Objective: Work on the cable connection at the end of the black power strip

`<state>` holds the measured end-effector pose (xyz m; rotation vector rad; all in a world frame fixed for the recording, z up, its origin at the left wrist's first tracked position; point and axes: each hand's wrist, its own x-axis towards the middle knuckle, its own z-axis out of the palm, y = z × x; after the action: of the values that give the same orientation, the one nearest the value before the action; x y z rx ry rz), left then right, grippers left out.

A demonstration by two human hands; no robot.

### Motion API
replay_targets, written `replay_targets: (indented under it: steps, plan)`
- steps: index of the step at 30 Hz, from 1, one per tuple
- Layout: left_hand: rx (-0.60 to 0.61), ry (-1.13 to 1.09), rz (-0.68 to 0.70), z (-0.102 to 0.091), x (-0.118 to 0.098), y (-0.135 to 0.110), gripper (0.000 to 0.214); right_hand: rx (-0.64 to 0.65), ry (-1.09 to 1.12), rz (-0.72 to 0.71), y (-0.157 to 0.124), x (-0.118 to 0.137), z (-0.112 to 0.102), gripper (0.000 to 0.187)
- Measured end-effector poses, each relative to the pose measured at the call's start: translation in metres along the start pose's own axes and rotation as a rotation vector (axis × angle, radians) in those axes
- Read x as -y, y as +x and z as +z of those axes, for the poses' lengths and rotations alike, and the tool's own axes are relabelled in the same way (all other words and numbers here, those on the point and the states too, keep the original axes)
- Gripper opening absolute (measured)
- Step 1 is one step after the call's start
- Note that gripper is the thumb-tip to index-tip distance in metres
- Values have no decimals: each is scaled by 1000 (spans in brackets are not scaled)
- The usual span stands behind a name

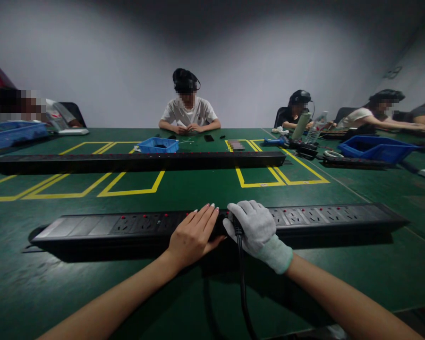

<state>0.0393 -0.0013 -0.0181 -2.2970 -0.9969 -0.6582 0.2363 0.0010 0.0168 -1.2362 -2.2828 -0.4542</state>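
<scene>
A long black power strip (141, 225) with several sockets and small red lights lies across the table in front of me. My left hand (194, 236), bare, rests on its middle with the fingers stretched out flat over the top and the thumb toward the near side. Beside it, my right hand (257, 226) wears a grey-white glove and is closed around a black plug (238, 230) at the strip's sockets. A black cable (243, 288) runs from the plug down toward me. The plug's front end is hidden, so I cannot tell how deep it sits.
A second long black strip (138, 162) lies farther back across yellow tape outlines (127, 192) on the green table (194, 184). Behind it stands a blue bin (159, 145). A larger blue bin (377, 147) and a bottle (317, 127) are at right. Several people sit around the table.
</scene>
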Motion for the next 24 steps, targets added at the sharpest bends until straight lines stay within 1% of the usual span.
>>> replay_targets:
  steps: [4, 8, 11, 16, 21, 24]
  plan:
    - [-7, -6, -4, 1, 1, 0, 56, -4, 69, 9, -1, 1, -1, 29]
    - [-8, -15, -3, 1, 1, 0, 56, -49, 178, 6, -4, 2, 3, 30]
    - [-8, -11, 3, 1, 1, 0, 57, -72, 217, 1, -6, 2, 6, 31]
    - [-7, -16, 2, 0, 1, 0, 57, -76, 269, 27, -5, 5, 2, 30]
    - [1, -10, 8, 1, 2, 1, 56, -116, 282, 8, -3, 7, -4, 39]
    - [1, -2, 13, 1, 2, 1, 56, -78, 284, -1, -3, 6, -4, 41]
